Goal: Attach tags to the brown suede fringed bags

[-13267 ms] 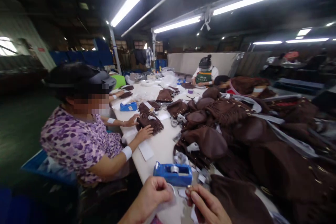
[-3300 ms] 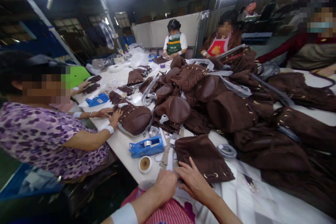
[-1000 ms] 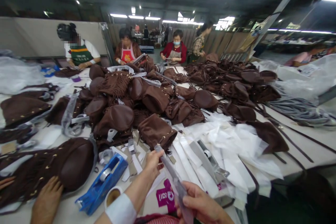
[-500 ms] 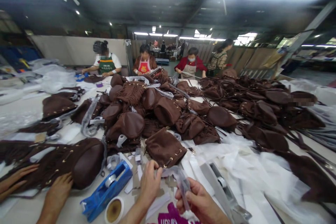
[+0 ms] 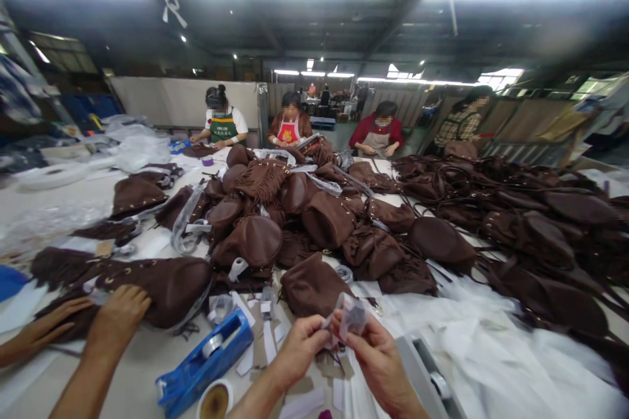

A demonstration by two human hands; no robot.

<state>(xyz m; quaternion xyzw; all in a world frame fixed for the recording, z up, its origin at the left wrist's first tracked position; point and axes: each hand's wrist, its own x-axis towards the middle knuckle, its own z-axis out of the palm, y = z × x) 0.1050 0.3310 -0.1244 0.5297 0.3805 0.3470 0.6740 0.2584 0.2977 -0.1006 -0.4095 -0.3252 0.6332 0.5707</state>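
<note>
A strip of translucent plastic film (image 5: 354, 315) is bunched up between my two hands, above the near table. My left hand (image 5: 305, 346) pinches its left side with thumb and fingers. On the other side, my right hand (image 5: 376, 348) grips the film between thumb and fingertips. Something dark shows through the plastic, too blurred to make out. Just beyond my hands lies a brown drawstring bag (image 5: 312, 285), partly hidden by the film. A blue tape dispenser (image 5: 206, 363) and a tape roll (image 5: 216, 400) sit left of my left forearm.
A grey tape dispenser (image 5: 427, 373) and crumpled white wrapping sheets (image 5: 491, 340) lie on the right. Brown bags (image 5: 324, 219) heap across the table. At left, a co-worker's hands (image 5: 118, 314) rest on another brown bag (image 5: 177, 288). Several people work across the table.
My hands have come closer together and risen slightly. The film, stretched out in a curved strip before, is now bunched between them. My view has turned a little left.
</note>
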